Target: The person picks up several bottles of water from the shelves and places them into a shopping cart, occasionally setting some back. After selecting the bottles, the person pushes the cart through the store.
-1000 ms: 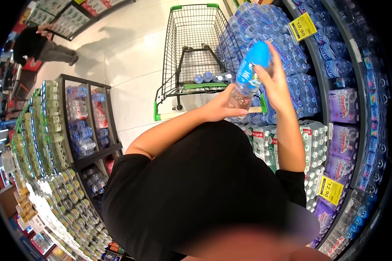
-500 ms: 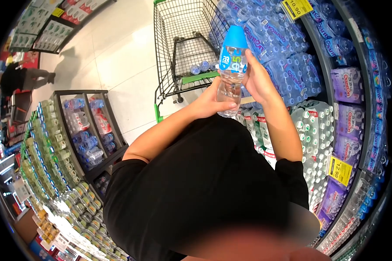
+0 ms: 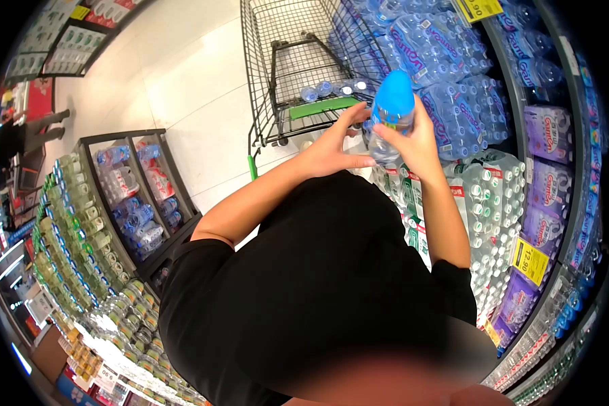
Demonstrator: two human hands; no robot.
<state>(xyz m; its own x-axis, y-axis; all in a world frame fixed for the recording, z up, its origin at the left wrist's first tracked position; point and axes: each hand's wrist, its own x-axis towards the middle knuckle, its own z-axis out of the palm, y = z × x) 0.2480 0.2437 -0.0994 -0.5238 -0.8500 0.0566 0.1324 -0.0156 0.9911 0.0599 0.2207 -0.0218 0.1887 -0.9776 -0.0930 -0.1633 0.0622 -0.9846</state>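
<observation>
A clear bottle with a blue cap point(image 3: 394, 95) is upright in front of my chest, tilted a little to the right. My right hand point(image 3: 413, 139) is wrapped round its label from the right side. On the left of the bottle is my left hand point(image 3: 338, 145), its thumb and fingers spread apart near the lower part, with no grip on it. Just beyond my hands stands a shopping cart point(image 3: 323, 108) with a green handle bar. Several small bottles point(image 3: 323, 89) lie inside the cart.
Blue-wrapped water packs point(image 3: 446, 47) are stacked beyond the cart on the right, with white-capped bottle packs point(image 3: 487, 196) nearer. Purple packs point(image 3: 548, 183) fill a shelf. On the left are a dark rack point(image 3: 139, 196), rows of bottles point(image 3: 81, 237) and a walking person point(image 3: 20, 139).
The bottle has moved right and slightly lower. My left hand has let go of its base and opened, while my right hand has closed round it. The cart appears slightly farther right.
</observation>
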